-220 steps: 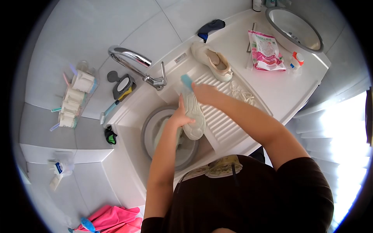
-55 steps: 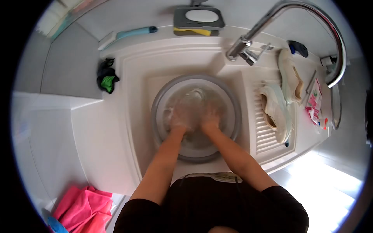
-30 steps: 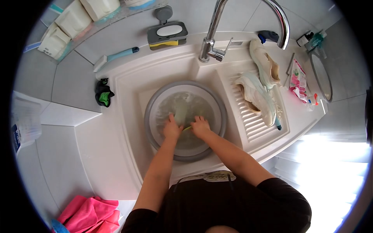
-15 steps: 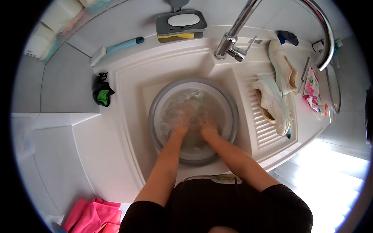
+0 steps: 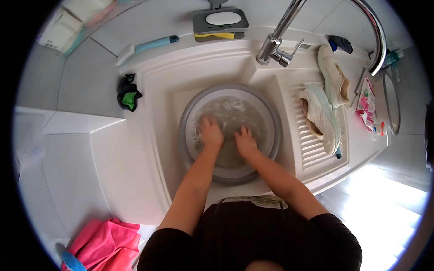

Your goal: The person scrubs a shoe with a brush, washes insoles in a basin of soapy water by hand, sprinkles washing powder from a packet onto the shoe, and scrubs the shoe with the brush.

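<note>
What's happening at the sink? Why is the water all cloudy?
A person has their left hand and right hand in cloudy water in a round basin, fingers apart. I can't tell what made it cloudy, or whether anything is under the water. Two pale shoes lie beside the basin on the ridged drainboard.

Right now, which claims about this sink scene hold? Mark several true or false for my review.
1. Both the left hand and right hand are inside the basin. True.
2. The two shoes are in the basin. False: they lie on the ridged drainboard.
3. The soap sits above the yellow sponge. True.
4. The left hand holds the blue-handled brush. False: the brush lies on the ledge behind the sink.
5. The basin holds cloudy water. True.
</note>
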`<state>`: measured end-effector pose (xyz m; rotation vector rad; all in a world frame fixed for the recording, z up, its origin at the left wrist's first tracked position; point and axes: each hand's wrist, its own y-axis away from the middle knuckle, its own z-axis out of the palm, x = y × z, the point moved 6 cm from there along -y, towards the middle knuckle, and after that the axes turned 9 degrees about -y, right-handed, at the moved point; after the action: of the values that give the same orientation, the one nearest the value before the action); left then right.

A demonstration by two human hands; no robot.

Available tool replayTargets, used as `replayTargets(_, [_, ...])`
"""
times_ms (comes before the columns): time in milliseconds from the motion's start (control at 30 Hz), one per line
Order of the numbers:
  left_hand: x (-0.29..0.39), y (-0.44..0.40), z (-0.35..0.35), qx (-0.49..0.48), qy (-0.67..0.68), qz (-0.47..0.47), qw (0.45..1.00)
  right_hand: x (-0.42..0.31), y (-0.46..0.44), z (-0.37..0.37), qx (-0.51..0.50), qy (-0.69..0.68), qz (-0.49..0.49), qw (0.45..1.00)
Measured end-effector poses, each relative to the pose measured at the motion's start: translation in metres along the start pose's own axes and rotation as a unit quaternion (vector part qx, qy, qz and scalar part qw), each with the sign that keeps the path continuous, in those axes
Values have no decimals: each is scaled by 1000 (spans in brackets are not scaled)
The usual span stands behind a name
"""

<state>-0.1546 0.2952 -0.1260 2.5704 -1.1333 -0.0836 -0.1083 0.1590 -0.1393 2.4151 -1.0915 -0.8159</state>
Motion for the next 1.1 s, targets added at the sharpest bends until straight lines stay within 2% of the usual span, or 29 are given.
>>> replayTargets(67, [-15, 18, -4, -65, 82, -93, 990, 13, -5, 7, 48, -41, -32, 997])
replayTargets(100, [-20, 19, -1, -56, 83, -96, 990, 14, -3, 2, 53, -40, -40, 997])
replayTargets(167, [-28, 18, 19, -20, 144, -60, 987, 12, 8, -14, 102, -155, -75, 980])
replayTargets(200, [-35, 15, 29, -15, 144, -61, 987, 9, 12, -18, 105, -154, -79, 979])
replayTargets(267, [-41, 7, 41, -3, 275, 11, 961, 2, 19, -33, 168, -207, -135, 954])
replayTargets(300, [-46, 5, 41, 2, 274, 12, 962, 3, 18, -33, 171, -206, -138, 954])
replayTargets(367, [-41, 3, 38, 14, 322, 112, 940, -2, 21, -42, 224, -204, -218, 928])
replayTargets(400, [-40, 5, 28, 19, 322, 113, 940, -4, 23, -47, 227, -203, -221, 927])
replayTargets(467, [-32, 14, 15, -84, 406, 99, 904, -6, 24, -49, 148, -263, -198, 933])
replayTargets(500, [-31, 14, 17, -81, 407, 99, 904, -6, 25, -50, 149, -261, -199, 933])
replayTargets(567, [-26, 12, 27, -124, 575, 76, 805, -8, 28, -49, 141, -224, -222, 939])
replayTargets(600, [-23, 15, 20, -124, 576, 77, 804, -9, 31, -51, 141, -222, -222, 939])
replayTargets(667, [-19, 19, 6, -120, 655, 71, 743, -14, 38, -56, 128, -220, -266, 930])
replayTargets(800, [-20, 14, 14, -107, 681, 59, 722, -19, 42, -57, 113, -197, -247, 942])
replayTargets(867, [-16, 14, 23, -115, 740, 15, 662, -27, 38, -52, 106, -175, -251, 946])
replayTargets(900, [-11, 16, 21, -116, 740, 15, 662, -31, 38, -52, 105, -176, -250, 946])
replayTargets(967, [2, 24, 24, -176, 800, -15, 574, -37, 37, -49, 116, -181, -241, 946])
replayTargets(1000, [1, 24, 26, -177, 799, -18, 574, -38, 36, -46, 112, -182, -240, 947])
replayTargets(1067, [6, 25, 35, -269, 693, -15, 669, -36, 31, -43, 133, -158, -196, 959])
replayTargets(1100, [5, 27, 32, -269, 693, -17, 668, -34, 28, -42, 131, -158, -195, 959])
